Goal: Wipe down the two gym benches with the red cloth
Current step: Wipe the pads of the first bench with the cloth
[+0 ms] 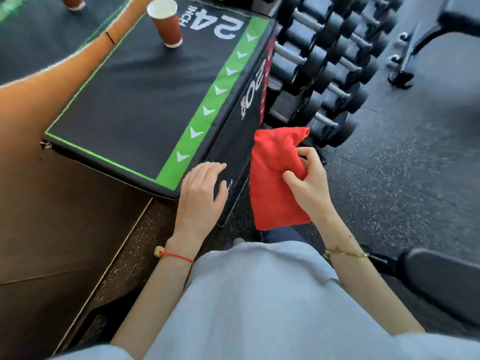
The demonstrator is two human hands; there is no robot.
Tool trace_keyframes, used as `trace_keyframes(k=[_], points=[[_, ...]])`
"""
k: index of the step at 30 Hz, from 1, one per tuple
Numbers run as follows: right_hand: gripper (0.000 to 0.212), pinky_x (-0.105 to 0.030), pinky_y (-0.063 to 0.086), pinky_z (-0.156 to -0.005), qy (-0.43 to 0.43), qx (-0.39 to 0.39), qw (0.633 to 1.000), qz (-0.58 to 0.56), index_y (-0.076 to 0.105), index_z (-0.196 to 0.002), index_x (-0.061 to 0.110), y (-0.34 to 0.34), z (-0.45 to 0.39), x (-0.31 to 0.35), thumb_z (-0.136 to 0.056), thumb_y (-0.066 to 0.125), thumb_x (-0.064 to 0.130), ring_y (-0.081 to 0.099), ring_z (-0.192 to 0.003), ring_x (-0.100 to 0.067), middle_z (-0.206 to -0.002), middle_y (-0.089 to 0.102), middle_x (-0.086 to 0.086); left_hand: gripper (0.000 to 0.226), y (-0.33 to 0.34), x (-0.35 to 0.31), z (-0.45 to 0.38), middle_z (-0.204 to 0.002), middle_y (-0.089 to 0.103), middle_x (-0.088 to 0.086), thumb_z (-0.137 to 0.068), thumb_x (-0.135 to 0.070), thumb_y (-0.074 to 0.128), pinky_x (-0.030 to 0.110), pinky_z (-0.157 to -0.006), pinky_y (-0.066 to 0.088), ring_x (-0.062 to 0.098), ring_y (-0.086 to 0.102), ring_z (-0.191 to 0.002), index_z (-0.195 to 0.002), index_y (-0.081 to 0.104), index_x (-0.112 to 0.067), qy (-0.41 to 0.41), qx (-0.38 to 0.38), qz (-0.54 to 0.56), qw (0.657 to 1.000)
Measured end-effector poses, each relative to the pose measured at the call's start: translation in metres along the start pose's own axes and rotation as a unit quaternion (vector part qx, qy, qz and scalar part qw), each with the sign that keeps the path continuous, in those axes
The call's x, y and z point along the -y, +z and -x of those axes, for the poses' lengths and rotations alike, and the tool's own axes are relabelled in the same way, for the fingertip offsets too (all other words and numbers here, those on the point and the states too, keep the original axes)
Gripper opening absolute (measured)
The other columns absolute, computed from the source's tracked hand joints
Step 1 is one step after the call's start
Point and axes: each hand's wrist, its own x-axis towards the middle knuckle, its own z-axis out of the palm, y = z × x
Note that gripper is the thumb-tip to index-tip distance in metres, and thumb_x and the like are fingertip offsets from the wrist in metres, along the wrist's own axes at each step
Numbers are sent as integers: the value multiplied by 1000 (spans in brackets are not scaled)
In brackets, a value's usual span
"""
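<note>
The folded red cloth hangs in the air beside the corner of a black plyo box, and my right hand grips it from the right with fingers and thumb curled into the fabric. Just left of the cloth, my left hand hovers over the box's near corner with relaxed fingers, holding nothing. One black padded gym bench shows at the lower right edge. Another bench, with its black frame and feet, stands at the upper right.
The black and green plyo box marked 24 INCH carries a red paper cup. A rack of black dumbbells runs behind the cloth. Another person's arm crosses the upper left. Speckled rubber floor lies to the right.
</note>
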Motion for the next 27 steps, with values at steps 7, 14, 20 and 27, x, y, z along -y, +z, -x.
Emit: trace_keyframes(k=[7,14,20,27], points=[[31,-26,42,-65,58,-131,990,-12,51,-100,21,-66,59,-41,-70,58,13,52,-68,-8,-78,59,5,34,33,-53,5,-127,62,1,-94,-16,56,39,-111,38,19,53,-125,-127,60,-16,97,72,9,993],[34,-31,45,-75,101,-235,966,-26,51,-103,20,-144,124,-80,-70,59,15,58,-79,-13,-89,62,3,33,75,-133,26,-125,64,2,-95,-15,57,37,-111,39,19,55,-122,-127,61,-14,201,122,30,972],[33,-14,45,-71,115,-294,948,-47,52,-105,15,-237,201,-117,-77,62,-1,58,-74,2,-88,63,7,32,124,-229,75,-122,65,7,-93,-11,58,44,-106,42,26,57,-119,-125,63,-8,259,154,63,952],[33,-26,47,-73,157,-344,924,-51,52,-104,16,-340,281,-168,-79,61,-3,59,-75,-9,-84,64,3,32,183,-330,135,-122,64,8,-92,-10,59,46,-104,44,27,58,-118,-124,63,-7,307,174,84,932]])
